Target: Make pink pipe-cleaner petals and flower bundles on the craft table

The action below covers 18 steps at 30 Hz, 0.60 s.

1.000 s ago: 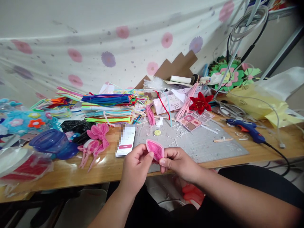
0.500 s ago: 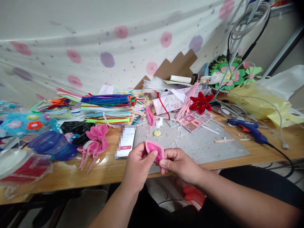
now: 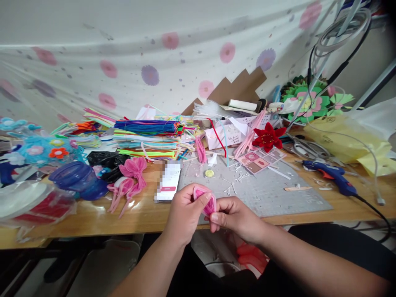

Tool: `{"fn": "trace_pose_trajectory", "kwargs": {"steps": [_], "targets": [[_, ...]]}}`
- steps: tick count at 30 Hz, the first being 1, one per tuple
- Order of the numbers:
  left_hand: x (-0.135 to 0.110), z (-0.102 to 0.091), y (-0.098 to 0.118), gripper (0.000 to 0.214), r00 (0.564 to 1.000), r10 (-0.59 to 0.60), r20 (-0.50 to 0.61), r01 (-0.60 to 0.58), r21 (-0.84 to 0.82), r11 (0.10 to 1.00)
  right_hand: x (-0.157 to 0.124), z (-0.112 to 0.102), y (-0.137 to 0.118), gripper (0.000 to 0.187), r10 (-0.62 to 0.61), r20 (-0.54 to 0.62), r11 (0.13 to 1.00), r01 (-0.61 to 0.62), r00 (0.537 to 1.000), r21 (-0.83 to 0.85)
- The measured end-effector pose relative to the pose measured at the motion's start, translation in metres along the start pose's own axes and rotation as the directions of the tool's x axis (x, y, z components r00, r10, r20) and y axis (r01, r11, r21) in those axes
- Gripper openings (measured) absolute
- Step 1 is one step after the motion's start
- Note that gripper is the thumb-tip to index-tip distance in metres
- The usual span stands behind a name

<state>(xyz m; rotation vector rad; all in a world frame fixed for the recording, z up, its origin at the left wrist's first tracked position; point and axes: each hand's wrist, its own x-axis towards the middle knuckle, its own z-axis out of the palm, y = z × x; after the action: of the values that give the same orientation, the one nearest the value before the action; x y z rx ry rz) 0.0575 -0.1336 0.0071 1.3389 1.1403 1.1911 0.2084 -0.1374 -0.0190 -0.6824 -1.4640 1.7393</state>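
Observation:
A pink petal bent from fuzzy pipe cleaners [image 3: 211,203] is held between both hands, just in front of the table's near edge. My left hand [image 3: 188,212] pinches it from the left, thumb across its face. On the other side, my right hand [image 3: 230,214] grips the petal's lower right edge between thumb and fingers. Beyond the hands lies a grey cutting mat [image 3: 262,194] with a small yellow disc [image 3: 209,173] and white scraps [image 3: 229,187]. Finished-looking pink petal pieces [image 3: 133,175] rest on the table to the left.
A phone [image 3: 169,181] lies left of the mat. Bundles of coloured pipe cleaners [image 3: 145,128] are stacked behind it. To the right are a blue glue gun [image 3: 329,171] with its cord, scissors [image 3: 305,146] and a red flower [image 3: 269,137]. A blue plastic container [image 3: 77,179] stands left.
The camera view has turned slightly left, so the table contents appear shifted right. Both hands still hold the pink petal, and the left thumb lies a little higher across it.

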Motion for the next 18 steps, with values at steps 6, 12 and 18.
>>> {"fn": "trace_pose_trajectory", "kwargs": {"steps": [6, 12, 18], "targets": [[0.001, -0.003, 0.002, 0.016, 0.999, 0.019, 0.049, -0.024, 0.084, 0.996, 0.002, -0.005, -0.008, 0.036, 0.072, -0.104, 0.994, -0.08, 0.992, -0.076], [0.004, -0.003, -0.002, 0.018, 0.997, 0.011, 0.07, -0.019, 0.111, 0.994, 0.008, 0.0, -0.01, 0.035, -0.002, -0.276, 0.991, -0.035, 0.961, -0.133], [0.009, -0.007, -0.005, 0.015, 0.999, -0.015, 0.052, 0.015, 0.002, 1.0, 0.012, -0.002, -0.005, 0.03, 0.022, -0.428, 0.997, 0.009, 0.904, 0.072]]}}
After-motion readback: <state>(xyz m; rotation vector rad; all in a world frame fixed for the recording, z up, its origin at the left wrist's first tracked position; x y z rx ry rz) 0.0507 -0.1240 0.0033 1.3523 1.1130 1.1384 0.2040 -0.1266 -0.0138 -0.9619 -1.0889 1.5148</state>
